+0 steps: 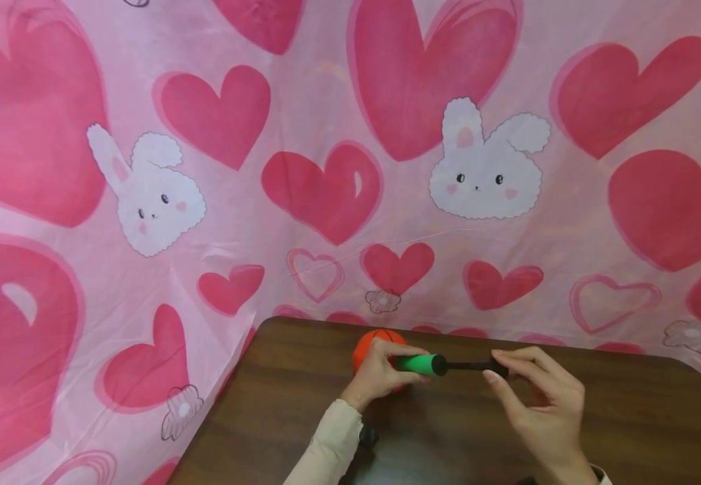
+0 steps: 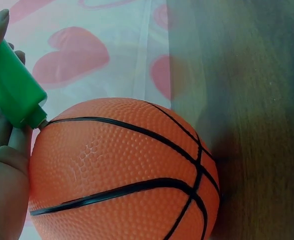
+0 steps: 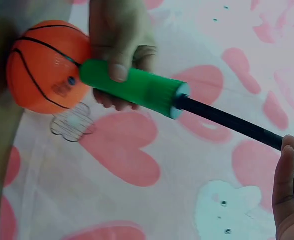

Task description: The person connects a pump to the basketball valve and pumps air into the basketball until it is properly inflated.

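Note:
A small orange basketball (image 2: 122, 160) with black lines sits on the brown table. A green hand pump (image 3: 132, 87) has its nozzle end against the ball's side, as the left wrist view shows. My left hand (image 1: 377, 374) grips the green barrel, thumb on one side and fingers on the other, close beside the ball. The black pump rod (image 3: 227, 120) is drawn out of the barrel. At its far end my right hand (image 1: 541, 397) pinches the black handle (image 1: 497, 366) between thumb and fingers.
The brown table (image 1: 278, 391) has rounded back corners. Behind it hangs a pink cloth (image 1: 320, 87) printed with hearts and rabbits. A small dark object (image 1: 369, 438) shows beside the left sleeve (image 1: 332, 441); its kind is unclear.

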`<act>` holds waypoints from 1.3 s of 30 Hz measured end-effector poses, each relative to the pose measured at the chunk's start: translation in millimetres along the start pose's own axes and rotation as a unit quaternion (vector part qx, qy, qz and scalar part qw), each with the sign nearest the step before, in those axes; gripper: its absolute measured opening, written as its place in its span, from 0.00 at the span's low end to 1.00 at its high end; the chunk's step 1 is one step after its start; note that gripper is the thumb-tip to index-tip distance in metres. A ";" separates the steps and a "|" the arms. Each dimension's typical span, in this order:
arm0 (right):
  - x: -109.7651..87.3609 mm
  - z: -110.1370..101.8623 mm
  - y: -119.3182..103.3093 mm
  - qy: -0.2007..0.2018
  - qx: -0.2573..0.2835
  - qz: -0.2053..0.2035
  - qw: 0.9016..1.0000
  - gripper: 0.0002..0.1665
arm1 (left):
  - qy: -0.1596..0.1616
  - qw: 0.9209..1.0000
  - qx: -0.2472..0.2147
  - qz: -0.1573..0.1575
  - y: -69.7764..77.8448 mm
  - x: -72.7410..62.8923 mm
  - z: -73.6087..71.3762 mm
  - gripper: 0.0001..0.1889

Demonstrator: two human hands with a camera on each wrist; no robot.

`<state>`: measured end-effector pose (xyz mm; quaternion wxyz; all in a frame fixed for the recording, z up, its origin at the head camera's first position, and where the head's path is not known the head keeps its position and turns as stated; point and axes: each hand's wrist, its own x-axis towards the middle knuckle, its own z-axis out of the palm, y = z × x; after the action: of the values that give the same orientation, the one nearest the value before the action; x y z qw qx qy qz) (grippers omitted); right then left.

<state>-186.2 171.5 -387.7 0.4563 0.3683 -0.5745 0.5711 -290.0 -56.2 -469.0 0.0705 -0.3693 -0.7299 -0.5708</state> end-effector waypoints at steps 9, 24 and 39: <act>2.0 3.0 -3.0 0.006 0.026 -0.007 1.000 0.14 | 0.004 1.000 -0.006 -0.017 0.3 -0.8 -2.1 0.18; -37.1 22.2 36.7 -0.036 -0.090 0.049 0.994 0.27 | 0.004 0.999 0.001 0.036 0.1 2.7 2.2 0.19; -39.3 27.7 37.2 -0.047 -0.153 0.047 0.986 0.29 | -0.001 0.999 0.004 0.033 0.4 0.5 2.5 0.19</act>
<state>-211.9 143.0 -434.9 0.4522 0.2933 -0.6925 0.4795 -289.3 -53.7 -469.3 0.0899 -0.3936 -0.7194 -0.5652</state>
